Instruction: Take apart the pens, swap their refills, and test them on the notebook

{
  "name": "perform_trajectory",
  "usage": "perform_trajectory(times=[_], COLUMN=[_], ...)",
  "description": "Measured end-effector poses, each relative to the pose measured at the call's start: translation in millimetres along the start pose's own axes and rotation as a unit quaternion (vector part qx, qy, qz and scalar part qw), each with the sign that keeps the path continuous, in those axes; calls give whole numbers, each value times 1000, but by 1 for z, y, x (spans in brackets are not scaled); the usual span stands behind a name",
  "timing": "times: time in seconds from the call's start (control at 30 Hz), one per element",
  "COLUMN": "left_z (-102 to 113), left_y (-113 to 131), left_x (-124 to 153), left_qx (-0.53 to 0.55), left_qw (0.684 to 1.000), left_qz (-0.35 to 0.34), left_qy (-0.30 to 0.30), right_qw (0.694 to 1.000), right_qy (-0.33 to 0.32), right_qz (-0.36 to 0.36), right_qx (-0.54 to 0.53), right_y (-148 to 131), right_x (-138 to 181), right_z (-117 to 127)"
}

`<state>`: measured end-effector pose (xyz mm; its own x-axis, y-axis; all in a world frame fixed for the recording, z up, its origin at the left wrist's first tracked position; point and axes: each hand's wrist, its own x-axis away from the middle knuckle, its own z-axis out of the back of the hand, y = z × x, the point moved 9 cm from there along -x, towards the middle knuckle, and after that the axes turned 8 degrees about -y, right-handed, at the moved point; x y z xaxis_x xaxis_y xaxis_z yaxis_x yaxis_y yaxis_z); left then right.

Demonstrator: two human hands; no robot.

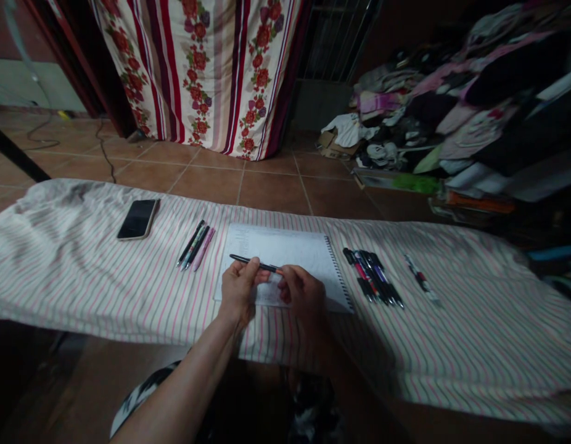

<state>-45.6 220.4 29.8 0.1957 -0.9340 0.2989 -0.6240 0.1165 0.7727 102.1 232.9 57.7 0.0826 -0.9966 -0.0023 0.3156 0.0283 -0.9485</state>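
A dark pen [242,258] is held crosswise above an open spiral notebook [295,243]. My left hand [240,285] grips its middle between thumb and fingers. At the pen's right end, my right hand [304,292] pinches the tip with thumb and forefinger. Writing shows faintly on the notebook page, and its coil runs down the right side. Left of the notebook lie three pens [195,246], one of them pink. To its right sits a row of several dark pens [373,277], with a single patterned pen [422,280] farther right.
A smartphone [138,219] lies at the left on the striped cloth [470,333] covering the table. Beyond the table are a tiled floor [271,189], a flowered curtain [200,74] and a heap of clothes [419,105] at the right.
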Motion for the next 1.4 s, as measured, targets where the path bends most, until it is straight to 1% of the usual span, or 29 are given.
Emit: perform_trajectory(times=[0.13, 0.2, 0.23, 0.3, 0.37, 0.4, 0.43, 0.5, 0.57, 0.67, 0.73, 0.83, 0.87, 0.93, 1.03, 1.07, 1.13, 1.2, 1.27, 1.33, 1.4], left_z=[-3, -2, -1, 1, 4, 5, 5, 4, 2, -1, -5, -9, -10, -11, -9, -9, -9, -13, -17, -19, -21], left_y=[-1, -1, 0, 2, 4, 4, 3, 4, 8, 12, 12, 13, 14, 15, 20, 22, 25, 28, 30, 30, 29], left_x=[3, 3, 3, 2, 1, 1, 1, 0, 1, 3, 5, 6, 6, 6, 5, 4, 5, 6, 8, 10, 10], left_qx=[-15, -21, -24, -28, -23, -21, -20, -29, -50, -82, -97, -107, -107, -106, -112, -118, -131, -141, -144, -144, -143], left_qw=[1000, 1000, 1000, 999, 999, 999, 999, 999, 998, 995, 993, 991, 991, 991, 989, 988, 986, 982, 980, 979, 979], left_qz=[-11, -13, -13, -16, -13, -8, -4, -7, -29, -55, -61, -69, -70, -75, -90, -94, -104, -119, -131, -131, -121], left_qy=[-6, 2, 7, 18, 29, 31, 31, 22, 13, 3, -13, -33, -37, -39, -28, -23, -22, -32, -47, -60, -76], right_qw=[997, 995, 996, 999, 994, 989, 986, 987, 990, 992, 997, 995, 993, 994, 1000, 999, 999, 999, 999, 999, 996], right_qy=[-24, -28, -28, -27, -17, -9, -1, 2, -10, -26, -36, -87, -97, -83, -25, -18, -25, -35, -32, -44, -72], right_qz=[-45, -49, -36, 20, 91, 114, 123, 101, 66, 44, 21, -53, -66, -56, 2, 16, 29, 28, 12, -12, -31], right_qx=[-59, -82, -76, -18, 64, 94, 111, 122, 123, 113, 72, -16, -33, -33, 12, 24, 33, 25, 4, -22, -42], right_y=[7, 12, 12, 5, -5, -9, -11, -9, -6, -5, 0, 14, 16, 15, 6, 5, 6, 8, 11, 13, 12], right_x=[1, 1, 0, 0, 1, 2, 3, 2, 2, 1, 1, 2, 3, 2, 1, 0, -2, -3, -4, -4, -1], right_z=[-5, -7, -8, -8, -7, -6, -5, -4, -4, -4, -4, -11, -13, -11, -1, 0, -2, -4, -4, -5, -7])
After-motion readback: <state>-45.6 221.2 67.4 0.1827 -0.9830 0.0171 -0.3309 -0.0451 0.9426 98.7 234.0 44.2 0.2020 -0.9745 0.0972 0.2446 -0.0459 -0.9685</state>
